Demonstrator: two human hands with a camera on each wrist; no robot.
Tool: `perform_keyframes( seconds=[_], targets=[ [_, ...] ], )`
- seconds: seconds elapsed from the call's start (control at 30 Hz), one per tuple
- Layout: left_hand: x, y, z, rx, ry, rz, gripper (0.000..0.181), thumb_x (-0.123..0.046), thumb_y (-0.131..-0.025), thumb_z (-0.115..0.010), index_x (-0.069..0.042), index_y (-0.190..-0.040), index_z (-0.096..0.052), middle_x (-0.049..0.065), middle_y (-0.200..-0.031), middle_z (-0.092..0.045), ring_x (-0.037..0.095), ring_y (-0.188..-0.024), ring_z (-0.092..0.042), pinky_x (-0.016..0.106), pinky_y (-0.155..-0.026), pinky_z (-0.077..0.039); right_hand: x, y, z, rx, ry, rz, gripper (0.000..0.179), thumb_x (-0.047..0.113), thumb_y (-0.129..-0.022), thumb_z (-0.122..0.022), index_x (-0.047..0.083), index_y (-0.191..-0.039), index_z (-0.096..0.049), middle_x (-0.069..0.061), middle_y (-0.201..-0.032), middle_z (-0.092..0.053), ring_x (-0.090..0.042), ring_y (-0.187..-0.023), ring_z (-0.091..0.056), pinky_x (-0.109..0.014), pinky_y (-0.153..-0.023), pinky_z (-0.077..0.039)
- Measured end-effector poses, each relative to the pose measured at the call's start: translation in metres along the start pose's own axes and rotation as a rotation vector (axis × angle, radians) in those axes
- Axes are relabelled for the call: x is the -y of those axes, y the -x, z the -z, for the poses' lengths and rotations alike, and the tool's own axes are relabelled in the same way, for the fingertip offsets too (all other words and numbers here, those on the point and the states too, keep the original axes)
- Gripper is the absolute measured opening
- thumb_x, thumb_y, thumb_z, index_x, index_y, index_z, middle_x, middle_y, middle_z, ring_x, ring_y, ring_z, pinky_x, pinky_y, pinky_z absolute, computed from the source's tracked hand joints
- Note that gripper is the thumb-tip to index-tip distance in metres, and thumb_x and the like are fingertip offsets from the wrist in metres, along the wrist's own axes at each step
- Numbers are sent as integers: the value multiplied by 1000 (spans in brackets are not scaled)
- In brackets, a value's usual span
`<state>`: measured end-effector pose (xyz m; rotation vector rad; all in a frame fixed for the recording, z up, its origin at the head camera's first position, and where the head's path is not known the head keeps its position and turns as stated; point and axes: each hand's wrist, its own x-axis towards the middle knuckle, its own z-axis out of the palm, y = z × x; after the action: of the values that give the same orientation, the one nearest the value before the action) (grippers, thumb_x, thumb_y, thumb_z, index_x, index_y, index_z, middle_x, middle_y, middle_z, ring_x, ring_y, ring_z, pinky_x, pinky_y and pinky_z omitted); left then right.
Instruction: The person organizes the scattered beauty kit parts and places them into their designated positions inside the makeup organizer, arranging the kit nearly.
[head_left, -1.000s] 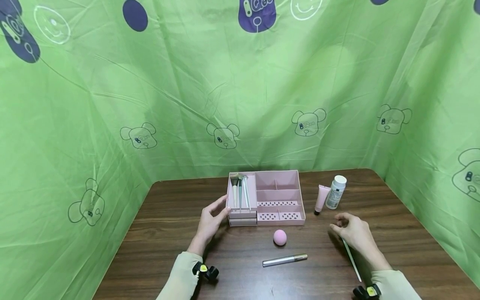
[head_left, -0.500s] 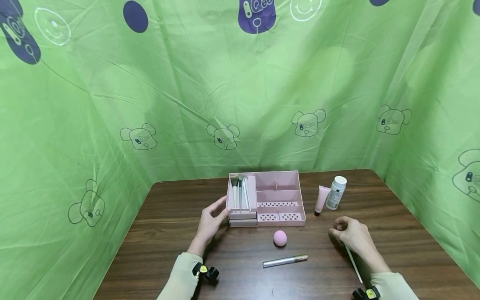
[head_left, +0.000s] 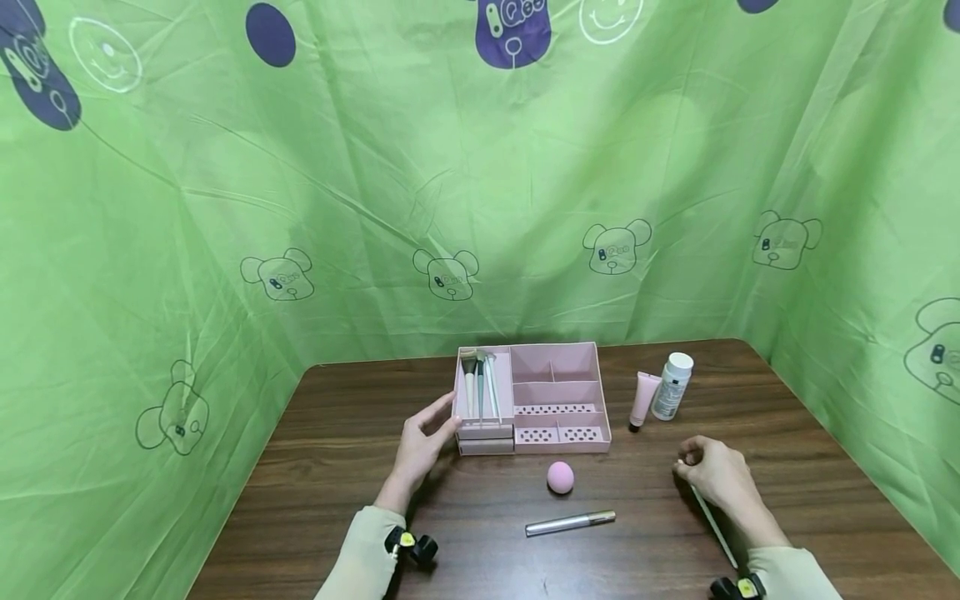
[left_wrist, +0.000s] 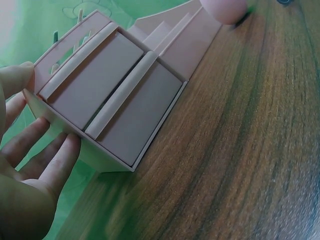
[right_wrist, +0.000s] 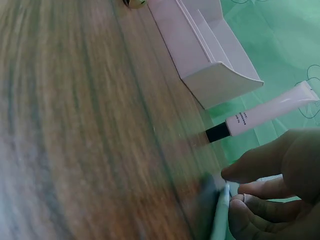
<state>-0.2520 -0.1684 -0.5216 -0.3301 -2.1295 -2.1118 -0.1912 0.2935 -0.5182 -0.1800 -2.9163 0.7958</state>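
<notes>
My left hand rests at the left end of a pink desktop organizer, its thumb by the front corner and its fairly straight fingers against the side wall. In the left wrist view the organizer's two drawers are closed. Several makeup brushes lie on the organizer's left top. My right hand, low over the table at the right, pinches one end of a slim pale green stick, like a brush handle; its far end reaches back toward the wrist. In the right wrist view the stick runs out of the frame's bottom.
Right of the organizer a pink tube with a black cap stands beside a white-capped bottle. In front lie a pink ball and a silver pen-like tube. Green cloth hangs around the wooden table.
My right hand has shifted slightly right and toward me, and the pale green stick has moved with it. The left hand and the organizer stay in place.
</notes>
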Motion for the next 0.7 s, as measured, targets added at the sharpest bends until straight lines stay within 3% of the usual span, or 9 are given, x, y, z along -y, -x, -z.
perform_keyframes(
  seconds=[0.33, 0.7],
  targets=[
    [-1, 0, 0, -4, -8, -2, 48, -15, -88, -73, -7, -133, -60, 15, -135, -59, 31, -122, -55, 21, -90, -54, -3, -2, -2, 17, 52, 41, 13, 13, -73, -72, 11, -86, -70, 2, -74, -68, -33, -75, -65, -48, -59, -44],
    [0, 0, 0, -1, -4, 1, 46, -14, -88, -73, -8, -132, -61, 13, -134, -61, 28, -122, -56, 20, -92, -52, -1, -1, 0, 28, 58, 37, 16, 13, -71, -70, 10, -87, -71, 2, -73, -68, -33, -75, -65, -49, -59, -45]
  ],
)
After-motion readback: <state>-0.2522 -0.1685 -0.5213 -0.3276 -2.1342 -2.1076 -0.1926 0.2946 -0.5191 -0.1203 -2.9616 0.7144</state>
